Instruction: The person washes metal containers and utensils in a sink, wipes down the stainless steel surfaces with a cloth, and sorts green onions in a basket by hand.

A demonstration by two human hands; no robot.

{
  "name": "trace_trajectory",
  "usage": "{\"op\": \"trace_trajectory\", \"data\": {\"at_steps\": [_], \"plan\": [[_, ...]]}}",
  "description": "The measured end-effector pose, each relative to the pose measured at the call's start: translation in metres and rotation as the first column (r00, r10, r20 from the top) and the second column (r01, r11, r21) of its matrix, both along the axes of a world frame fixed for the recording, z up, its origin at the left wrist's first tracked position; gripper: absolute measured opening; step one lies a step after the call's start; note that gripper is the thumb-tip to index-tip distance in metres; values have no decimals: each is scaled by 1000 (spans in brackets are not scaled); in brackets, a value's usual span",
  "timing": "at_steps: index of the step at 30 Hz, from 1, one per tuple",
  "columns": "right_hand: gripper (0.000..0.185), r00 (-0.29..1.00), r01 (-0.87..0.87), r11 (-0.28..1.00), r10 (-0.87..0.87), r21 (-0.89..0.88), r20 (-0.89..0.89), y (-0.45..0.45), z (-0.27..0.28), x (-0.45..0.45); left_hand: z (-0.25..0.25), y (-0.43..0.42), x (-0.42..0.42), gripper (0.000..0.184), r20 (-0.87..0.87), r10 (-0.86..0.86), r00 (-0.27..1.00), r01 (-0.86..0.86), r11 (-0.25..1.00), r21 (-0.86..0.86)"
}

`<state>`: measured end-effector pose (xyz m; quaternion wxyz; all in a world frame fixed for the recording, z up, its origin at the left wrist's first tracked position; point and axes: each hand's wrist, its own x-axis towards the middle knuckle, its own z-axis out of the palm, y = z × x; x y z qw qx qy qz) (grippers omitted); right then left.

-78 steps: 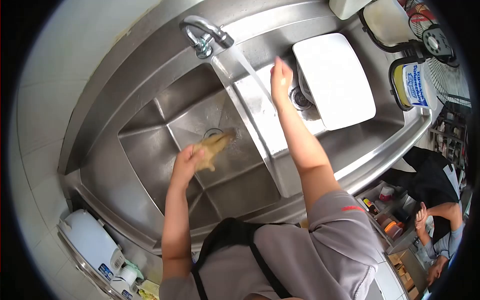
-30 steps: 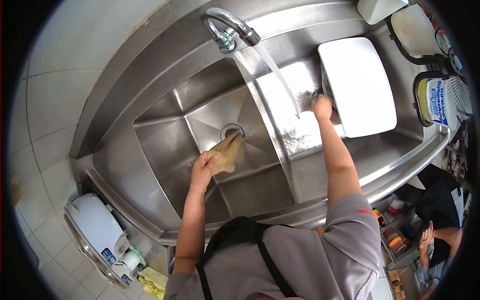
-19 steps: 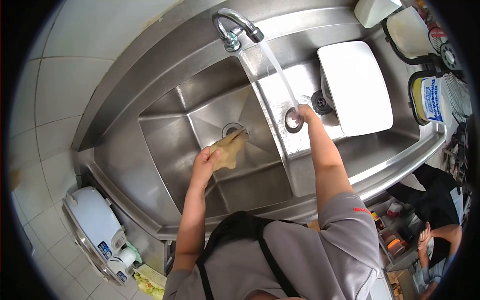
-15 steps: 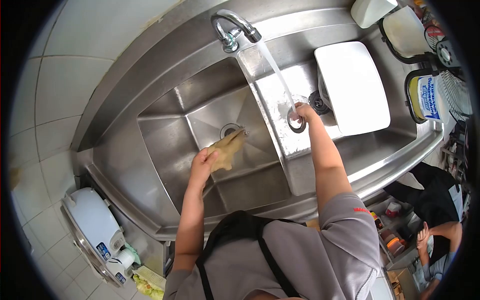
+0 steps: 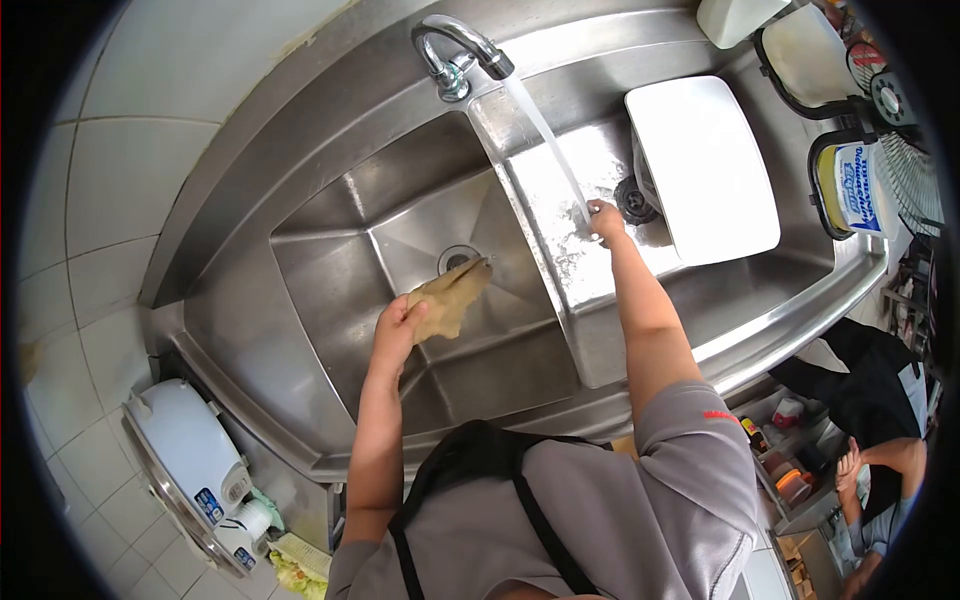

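Observation:
My left hand (image 5: 397, 328) is closed on one end of a limp tan cloth (image 5: 450, 300), which hangs over the left basin (image 5: 480, 385) near its drain (image 5: 457, 260). In the right basin (image 5: 560, 185), my right hand (image 5: 606, 222) has its fingers pinched together at the foot of the water stream (image 5: 545, 130). A small round piece with a metal rim was in those fingers a moment earlier; its outline hardly shows now among the water and glare. Water runs from the curved faucet (image 5: 462, 40). Just right of my right hand lies a dark drain (image 5: 634, 200).
A white rectangular tub or lid (image 5: 705, 170) takes up the right of the right basin. Black holders on the far right carry a labelled container (image 5: 852, 190). A light-blue appliance (image 5: 190, 445) stands lower left. Another person's hands (image 5: 848, 468) show at lower right.
The round metal-rimmed piece in my right hand has turned, and its ring no longer shows clearly. My left hand and the cloth have shifted slightly left.

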<state>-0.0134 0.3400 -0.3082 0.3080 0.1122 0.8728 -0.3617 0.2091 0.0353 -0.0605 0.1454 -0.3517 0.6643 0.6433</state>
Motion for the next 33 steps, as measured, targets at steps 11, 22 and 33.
{"op": "trace_trajectory", "data": {"at_steps": [11,22,33], "plan": [[60,976,-198,884,219,423,0,51,-76,9,3,-9,-1,18,30,24,999,-23,999,-45],[23,617,-769,639,745,-6,252,14,26,-76,30,-11,-26,19,-102,110,989,-112,994,-17],[35,283,-575,761,530,301,-799,-85,360,-102,12,0,-52,15,-249,184,951,-103,946,307]]}}
